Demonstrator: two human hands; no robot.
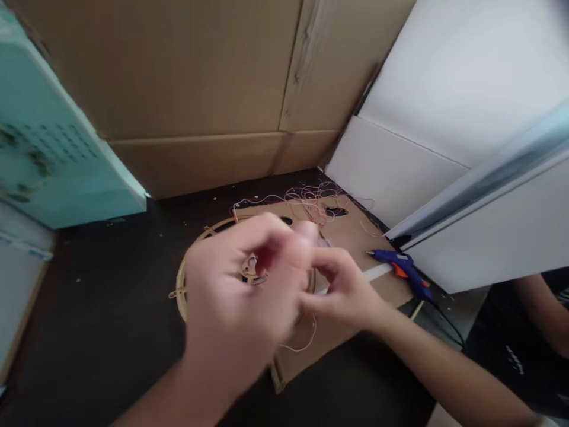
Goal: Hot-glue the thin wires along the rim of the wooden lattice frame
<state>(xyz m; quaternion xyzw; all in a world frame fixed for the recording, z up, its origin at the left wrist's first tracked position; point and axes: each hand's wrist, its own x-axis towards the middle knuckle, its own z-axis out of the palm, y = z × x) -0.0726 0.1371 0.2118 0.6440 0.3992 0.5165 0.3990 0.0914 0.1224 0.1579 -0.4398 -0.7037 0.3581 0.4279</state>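
Observation:
My left hand (244, 284) is raised nearest the camera, smeared by motion, its fingers curled and the thumb and fingertips pressed together. Close beside it, my right hand (342, 290) bends its thumb and forefinger inward, the tips hidden behind my left hand. What either hand pinches cannot be made out. Below them lies a round wooden frame (181, 279) with a small hub (249, 270) at its centre, largely covered by my left hand. A thin pale wire (306, 347) loops out beneath my hands. Behind my right hand runs a white strip (377, 271).
A cardboard sheet (373, 231) lies on the dark table (120, 284), with tangled red and white wires (311, 198) at its back. A blue glue gun (402, 267) rests at right. Cardboard (186, 71) and white panels (395, 148) enclose the space. Another person's arm (542, 308) shows at right.

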